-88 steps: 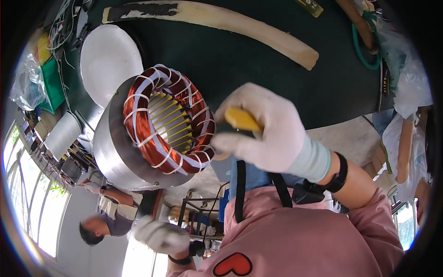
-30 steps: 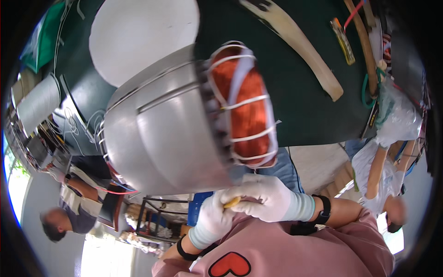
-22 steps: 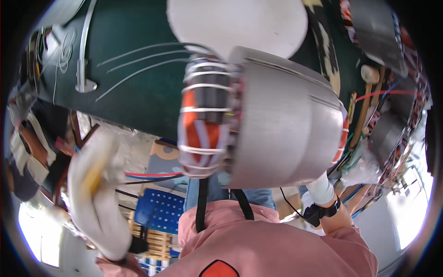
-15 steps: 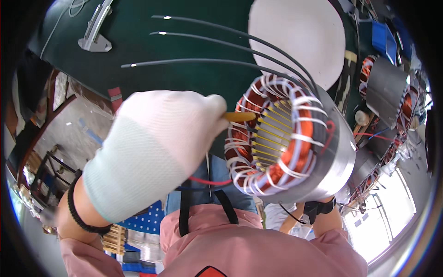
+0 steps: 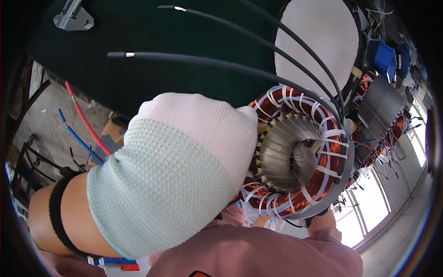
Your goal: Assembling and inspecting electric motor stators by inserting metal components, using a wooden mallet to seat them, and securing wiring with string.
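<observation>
A motor stator (image 5: 327, 189) is held up at a tilt, its copper windings laced with white cord and yellow strips lining the slots inside its bore. My left hand (image 5: 198, 124), in a white knitted glove, is closed at the winding's left side. From its fingertips sticks a flat yellow tool (image 5: 262, 127), its tip against the inner winding edge. Gloved fingers of my right hand (image 5: 304, 159) show through the bore at the far end; the rest is hidden behind the stator. Dark grey cables (image 5: 198, 59) arch from the stator's top. Red (image 5: 87, 122) and blue leads (image 5: 76, 135) emerge beyond my left wrist.
A dark green tabletop (image 5: 184, 78) lies ahead, with a metal caliper (image 5: 74, 21) at its far left and a round white disc (image 5: 318, 46) at the right. More wound stators (image 5: 383, 106) and a blue bin (image 5: 385, 60) stand on the right.
The stator has turned, so its bore faces me more and the fingers inside show. My left hand has come closer and lower beside it. The red and blue leads have swung up to the left.
</observation>
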Available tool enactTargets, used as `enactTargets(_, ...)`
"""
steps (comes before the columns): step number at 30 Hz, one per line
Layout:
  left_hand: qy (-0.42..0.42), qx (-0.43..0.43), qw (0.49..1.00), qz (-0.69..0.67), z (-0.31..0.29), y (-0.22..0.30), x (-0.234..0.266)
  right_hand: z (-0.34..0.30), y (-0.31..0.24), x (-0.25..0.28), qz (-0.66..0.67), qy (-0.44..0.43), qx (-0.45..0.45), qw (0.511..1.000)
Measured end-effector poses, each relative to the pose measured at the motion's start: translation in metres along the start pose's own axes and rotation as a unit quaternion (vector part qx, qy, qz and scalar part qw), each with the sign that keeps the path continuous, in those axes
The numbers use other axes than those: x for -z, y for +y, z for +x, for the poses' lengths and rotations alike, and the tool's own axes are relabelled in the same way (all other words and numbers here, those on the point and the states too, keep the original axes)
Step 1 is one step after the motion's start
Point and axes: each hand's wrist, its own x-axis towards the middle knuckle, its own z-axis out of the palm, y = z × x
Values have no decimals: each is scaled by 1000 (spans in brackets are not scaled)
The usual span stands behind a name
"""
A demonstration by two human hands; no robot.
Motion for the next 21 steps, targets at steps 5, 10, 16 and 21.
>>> enactTargets(5,-71,-45,996,-35,6,-7,1,-1,3,4,4,7,-1,1000)
enactTargets(10,58,-83,986,-129,-2,-19,-30,1,8,4,1,-2,-7,1000)
enactTargets(16,161,-93,982,34,-11,6,-12,4,11,2,7,-5,9,1000)
enactTargets(21,87,20,995,50,-29,0,-25,14,26,-18,79,-35,44,995)
